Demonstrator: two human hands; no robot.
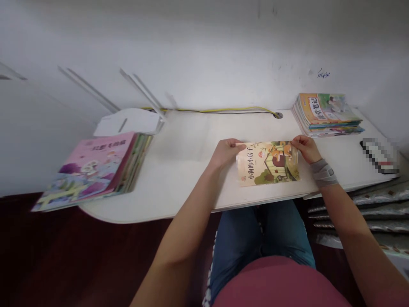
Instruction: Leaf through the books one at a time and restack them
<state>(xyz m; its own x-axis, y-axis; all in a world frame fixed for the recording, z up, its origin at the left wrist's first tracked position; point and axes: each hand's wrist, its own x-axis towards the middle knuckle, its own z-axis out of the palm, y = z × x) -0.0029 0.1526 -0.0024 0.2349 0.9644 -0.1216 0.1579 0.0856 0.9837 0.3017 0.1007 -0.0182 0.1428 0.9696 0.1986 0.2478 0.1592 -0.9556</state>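
A thin picture book (268, 164) with a doghouse on its cover lies flat on the white desk (191, 170), near the front edge. My left hand (226, 152) pinches its far left corner. My right hand (306, 148), with a grey wrap on the wrist, pinches the far right corner. Both hands are closed on the book's top edge.
A stack of picture books with a pink cover (96, 170) overhangs the desk's left side. Another stack (327, 113) sits at the back right by the wall. A white lamp base (129, 121) stands at the back left; a yellow cable (223, 110) runs along the wall.
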